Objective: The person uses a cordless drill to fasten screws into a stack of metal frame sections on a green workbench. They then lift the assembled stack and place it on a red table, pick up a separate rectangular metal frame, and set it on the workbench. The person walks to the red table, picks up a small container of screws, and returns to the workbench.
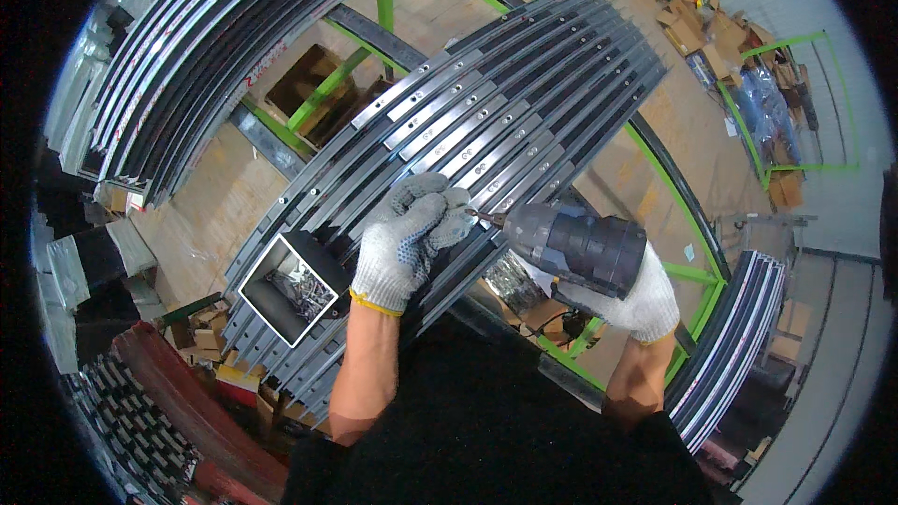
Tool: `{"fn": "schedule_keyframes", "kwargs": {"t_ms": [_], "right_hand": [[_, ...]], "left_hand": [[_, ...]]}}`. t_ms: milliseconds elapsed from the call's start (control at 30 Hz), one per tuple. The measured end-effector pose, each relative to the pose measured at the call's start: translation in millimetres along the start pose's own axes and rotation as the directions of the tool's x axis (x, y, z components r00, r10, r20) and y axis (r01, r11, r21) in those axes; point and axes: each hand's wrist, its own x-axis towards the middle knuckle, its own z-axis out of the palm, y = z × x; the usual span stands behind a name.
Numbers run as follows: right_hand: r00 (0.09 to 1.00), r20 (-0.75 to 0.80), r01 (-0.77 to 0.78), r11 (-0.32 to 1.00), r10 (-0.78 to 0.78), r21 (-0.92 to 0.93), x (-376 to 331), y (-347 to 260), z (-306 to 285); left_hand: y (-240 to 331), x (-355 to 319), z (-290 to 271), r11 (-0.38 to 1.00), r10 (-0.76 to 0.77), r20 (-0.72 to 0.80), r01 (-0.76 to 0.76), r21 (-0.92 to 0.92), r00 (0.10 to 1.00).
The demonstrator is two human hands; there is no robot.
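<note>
My right hand [650, 304], in a white knit glove, is wrapped round a dark cordless drill [580, 243] whose bit points left. My left hand [407, 234], gloved in white with blue grip dots, has its fingers pinched together at the bit's tip. Whatever they hold is too small to make out. Both hands are over a row of long grey metal profiles [468, 145] lying side by side, with shiny joining plates and screw heads along their middle. Left of my left hand, a square black box [316, 252] with a white rim rests on the profiles, holding loose screws [304, 292].
Green-edged rack frames [669, 182] stand under the profiles. More profiles lie stacked at upper left [215, 47] and lower right [734, 346]. Cardboard boxes [683, 28] line the far wall, near a green frame [823, 168]. A curved red piece [178, 393] is at lower left.
</note>
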Motion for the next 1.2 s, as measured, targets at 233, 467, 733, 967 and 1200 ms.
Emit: {"fn": "schedule_keyframes", "kwargs": {"t_ms": [233,467,733,967,1200], "right_hand": [[0.995,0.057,-0.09,0.992,0.085,0.091,-2.9,1.2,6.0],[0.999,-0.05,0.003,0.999,-0.001,0.041,3.6,-3.8,12.1],[0.99,0.12,0.063,0.992,-0.076,0.109,1.3,11.0,-1.1],[0.981,0.068,0.181,0.983,-0.18,-0.012,-4.2,18.8,-6.5],[0.995,0.003,0.095,0.958,-0.098,-0.272,31.6,-2.6,-18.3]], "left_hand": [[5.8,-6.9,5.1,0.962,-0.022,0.007,0.019,0.272,1.0],[8.7,-10.1,4.9,0.938,-0.06,0.101,0.021,0.347,0.993],[29.2,-13.1,-4.8,0.874,-0.193,0.334,0.007,0.486,0.923],[16.3,-15.2,13.4,0.87,-0.144,0.219,0.018,0.493,0.965],[19.4,-2.2,27.8,0.591,0.137,0.148,-0.2,0.782,0.98]]}}
